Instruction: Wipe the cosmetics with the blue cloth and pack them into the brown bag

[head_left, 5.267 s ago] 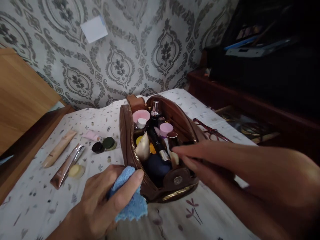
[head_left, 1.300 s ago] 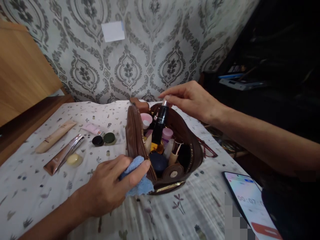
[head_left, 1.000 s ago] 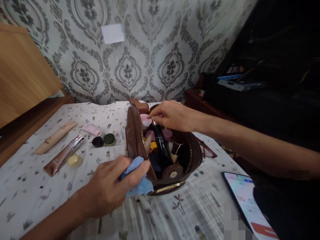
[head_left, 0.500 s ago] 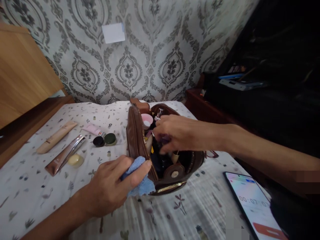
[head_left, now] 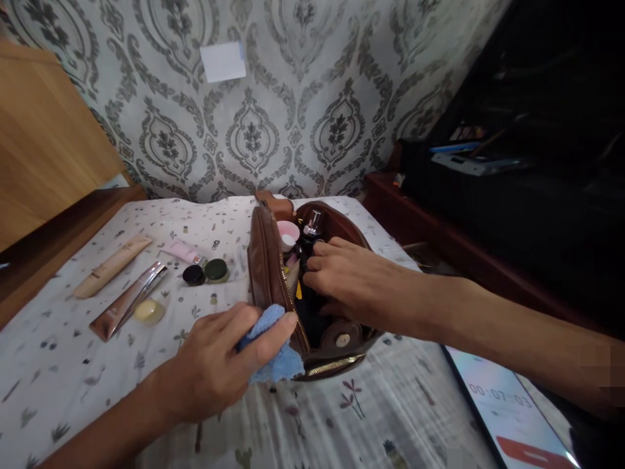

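A brown leather bag (head_left: pixel 263 267) stands unzipped on the patterned sheet. My left hand (head_left: pixel 222 355) is closed on a blue cloth (head_left: pixel 280 358) and rests against the bag's near left rim. My right hand (head_left: pixel 342 273) reaches into the bag with its fingers curled; what they hold, if anything, is hidden. Beside these fingers, inside the bag, stand a bottle with a shiny silver cap (head_left: pixel 312 225) and a round pink container (head_left: pixel 288 234). A snap flap (head_left: pixel 342 339) hangs at the near side of the opening. Deeper contents are dark and hard to make out.
Left of the bag lie a beige tube (head_left: pixel 112 267), a bronze tube (head_left: pixel 127 303), a small pink tube (head_left: pixel 183 251), a black lid (head_left: pixel 193 275), a dark green jar (head_left: pixel 216 270) and a cream-coloured jar (head_left: pixel 149 312). A phone (head_left: pixel 508 404) showing a timer lies at right.
My right hand has shifted slightly right and down inside the bag, uncovering more of the silver-capped bottle. My left hand stays in place with the cloth.
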Demonstrator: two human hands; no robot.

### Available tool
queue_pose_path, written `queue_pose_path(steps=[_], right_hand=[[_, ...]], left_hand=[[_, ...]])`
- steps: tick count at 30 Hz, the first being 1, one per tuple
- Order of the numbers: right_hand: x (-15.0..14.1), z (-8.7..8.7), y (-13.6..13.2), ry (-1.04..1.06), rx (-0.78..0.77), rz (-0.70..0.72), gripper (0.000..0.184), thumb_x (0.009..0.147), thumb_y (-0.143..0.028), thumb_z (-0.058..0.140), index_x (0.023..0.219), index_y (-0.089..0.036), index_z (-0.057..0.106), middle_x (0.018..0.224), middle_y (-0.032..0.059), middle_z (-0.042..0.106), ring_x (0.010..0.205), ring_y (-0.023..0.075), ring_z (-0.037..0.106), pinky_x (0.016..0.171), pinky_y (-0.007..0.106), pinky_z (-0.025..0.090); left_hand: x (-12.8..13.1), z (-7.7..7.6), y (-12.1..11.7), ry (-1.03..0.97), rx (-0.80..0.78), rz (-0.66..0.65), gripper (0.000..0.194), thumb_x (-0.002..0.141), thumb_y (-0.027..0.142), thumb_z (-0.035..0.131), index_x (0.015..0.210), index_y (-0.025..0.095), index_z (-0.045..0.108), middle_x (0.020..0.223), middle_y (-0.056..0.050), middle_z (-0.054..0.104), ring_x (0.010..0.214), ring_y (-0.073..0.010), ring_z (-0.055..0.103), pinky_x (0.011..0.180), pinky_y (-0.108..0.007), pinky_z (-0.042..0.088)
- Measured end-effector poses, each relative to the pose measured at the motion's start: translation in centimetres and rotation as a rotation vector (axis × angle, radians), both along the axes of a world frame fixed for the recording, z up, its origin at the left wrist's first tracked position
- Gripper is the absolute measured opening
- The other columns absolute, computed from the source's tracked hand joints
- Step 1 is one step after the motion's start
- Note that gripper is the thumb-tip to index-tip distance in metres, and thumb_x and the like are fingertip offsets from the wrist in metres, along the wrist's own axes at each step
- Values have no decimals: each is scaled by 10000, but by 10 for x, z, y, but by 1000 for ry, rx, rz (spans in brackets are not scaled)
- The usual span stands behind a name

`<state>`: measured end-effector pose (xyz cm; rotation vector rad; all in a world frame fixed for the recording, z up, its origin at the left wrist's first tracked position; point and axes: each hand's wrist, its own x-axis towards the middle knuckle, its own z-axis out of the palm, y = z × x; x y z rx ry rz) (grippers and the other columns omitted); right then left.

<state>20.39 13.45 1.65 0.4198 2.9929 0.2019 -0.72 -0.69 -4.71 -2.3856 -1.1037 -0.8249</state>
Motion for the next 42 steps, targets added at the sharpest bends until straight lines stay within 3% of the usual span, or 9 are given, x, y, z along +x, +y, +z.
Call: queue_pose_path(steps=[4, 6, 12, 20, 29, 31, 33, 37, 42], right_hand=[[4, 6, 3, 91, -92, -17, 52, 829, -149, 708, 804, -174, 671, 894, 61, 678, 860, 215, 550, 772, 346, 360], [7, 14, 2, 183, -140, -43, 143, 878, -120, 621, 749, -181, 637, 845, 51, 669, 815, 197, 544, 745, 328, 373], [21, 29, -9, 494, -114, -248, 214, 957, -243, 550, 763, -199, 627, 781, 53, 644, 735, 191, 565, 675, 314, 403], [18, -2, -50, 635, -118, -26, 291, 1024, -306, 454, 843, -219, 664, 848, 73, 688, 844, 236, 625, 802, 393, 511], [12, -13, -93, 910, -9, 7, 168, 970, -110, 529, 941, -179, 680, 977, 88, 736, 931, 217, 657, 834, 372, 563], [8, -23, -107, 961, -55, 22, 178, 971, -94, 522, 949, -164, 684, 953, 84, 740, 928, 203, 655, 843, 363, 564], [1, -35, -121, 1005, -127, 64, 219, 989, -93, 484, 930, -153, 686, 931, 80, 738, 900, 185, 642, 849, 349, 562], [-15, -59, -138, 860, -257, 108, 193, 967, -81, 536, 820, -146, 641, 856, 57, 694, 874, 178, 595, 831, 322, 540], [-21, -75, -139, 833, -240, 167, 132, 922, -74, 587, 813, -145, 614, 837, 45, 665, 849, 174, 558, 808, 309, 522]], left_hand=[[0, 0, 1, -5, -2, -3, 469, 1002, 106, 277, 1388, 158, 537, 966, -78, 600, 841, -144, 599, 673, -227, 522], [0, 1, 2, -4, -2, -12, 464, 1005, 111, 271, 1378, 148, 544, 953, -80, 598, 824, -145, 589, 654, -225, 511], [2, 5, 3, 4, 6, -13, 441, 1013, 120, 254, 1337, 133, 554, 910, -74, 579, 788, -150, 575, 616, -235, 494], [4, 9, 1, 65, 21, 34, 376, 1048, 207, 289, 1365, 145, 483, 836, -31, 526, 742, -141, 564, 565, -220, 488], [-15, -11, 8, -31, -3, 16, 483, 991, 134, 357, 1473, 129, 321, 1015, -78, 627, 878, -158, 610, 677, -241, 532], [-31, -13, 15, -45, -69, 131, 472, 958, 107, 359, 1427, 147, 392, 1078, -98, 624, 948, -178, 622, 731, -260, 545], [-49, -13, 22, -13, -187, 357, 470, 928, 91, 367, 1379, 172, 469, 1140, -107, 614, 1025, -211, 624, 792, -298, 555], [-81, -15, 34, 73, -363, 809, 424, 930, 96, 406, 1326, 161, 542, 1221, -137, 598, 1119, -280, 602, 888, -381, 545], [-96, -28, 38, 177, -497, 985, 381, 1004, 224, 409, 1358, 141, 523, 1208, -154, 619, 1099, -308, 614, 901, -420, 532]])
